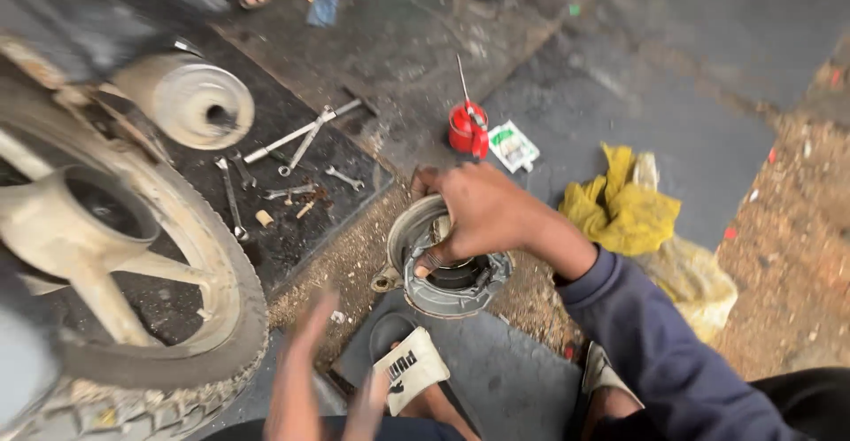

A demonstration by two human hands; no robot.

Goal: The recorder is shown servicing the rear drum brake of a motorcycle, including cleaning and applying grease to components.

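Mid-frame: my right hand (482, 211) grips the brake drum plate (447, 268), stripping it down. Left hand (305, 352), blurred, fingers spread, holding nothing. Next: steady the plate.

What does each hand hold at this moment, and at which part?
The right hand grips the round metal brake drum plate at its upper rim. The left hand, blurred, holds nothing visible.

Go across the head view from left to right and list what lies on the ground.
Motorcycle wheel → wrenches on the dark mat → round metal brake drum plate under the right hand → yellow rag.
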